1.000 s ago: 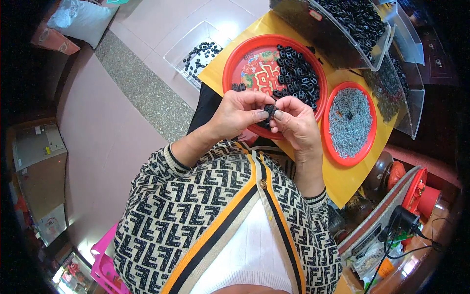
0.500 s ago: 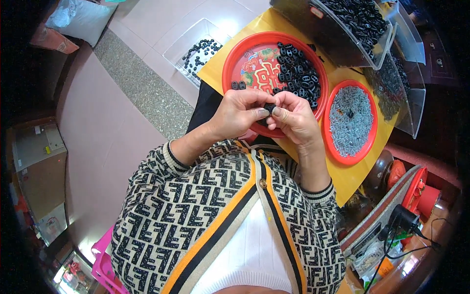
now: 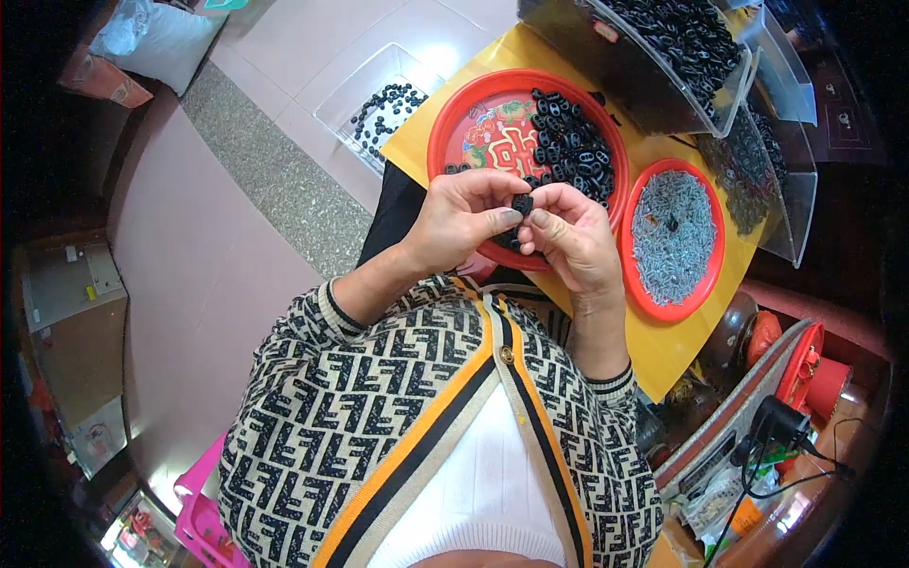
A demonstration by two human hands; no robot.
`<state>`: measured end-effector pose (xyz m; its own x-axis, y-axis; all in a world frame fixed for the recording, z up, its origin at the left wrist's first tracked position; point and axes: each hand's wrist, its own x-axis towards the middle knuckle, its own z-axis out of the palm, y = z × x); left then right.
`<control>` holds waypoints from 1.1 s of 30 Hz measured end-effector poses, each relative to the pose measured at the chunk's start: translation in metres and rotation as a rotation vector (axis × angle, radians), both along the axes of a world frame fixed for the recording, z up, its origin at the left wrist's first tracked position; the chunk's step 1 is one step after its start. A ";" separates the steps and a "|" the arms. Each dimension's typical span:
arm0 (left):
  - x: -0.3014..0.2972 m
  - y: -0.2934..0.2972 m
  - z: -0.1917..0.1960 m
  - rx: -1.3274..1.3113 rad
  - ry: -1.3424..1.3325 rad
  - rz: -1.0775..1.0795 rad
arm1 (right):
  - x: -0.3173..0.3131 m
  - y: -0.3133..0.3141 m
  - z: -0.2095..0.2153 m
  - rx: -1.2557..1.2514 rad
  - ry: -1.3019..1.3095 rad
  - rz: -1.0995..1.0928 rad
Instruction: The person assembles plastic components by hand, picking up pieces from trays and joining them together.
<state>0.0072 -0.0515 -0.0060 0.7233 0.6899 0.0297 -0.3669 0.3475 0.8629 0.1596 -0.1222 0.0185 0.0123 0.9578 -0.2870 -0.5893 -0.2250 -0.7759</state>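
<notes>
Far side on the left there's a clear bin (image 3: pixel 360 76) with loose black bits (image 3: pixel 377 118), well apart from the hands. Left hand (image 3: pixel 450 218) has thumb and finger pinched closed on a small black piece (image 3: pixel 522 204), over the near side of the red round tray (image 3: pixel 437 133). Right hand (image 3: pixel 575 237) has its fingertips bunched at the piece's right; can't tell if they're gripping too. That pinch is all fingertips, so one slip could drop it among the black parts (image 3: pixel 573 142). Further right, bumping the red oval tray (image 3: pixel 719 248) might scatter its silvery bits (image 3: pixel 668 256).
</notes>
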 end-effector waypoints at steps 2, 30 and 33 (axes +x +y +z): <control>0.001 -0.001 0.001 -0.014 -0.003 -0.005 | -0.003 0.000 0.003 -0.008 -0.091 -0.030; 0.001 -0.012 0.002 -0.001 0.063 0.077 | 0.001 0.005 0.005 -0.039 -0.089 0.056; 0.001 -0.013 0.002 -0.012 0.030 0.091 | 0.004 0.006 0.001 -0.014 -0.072 0.082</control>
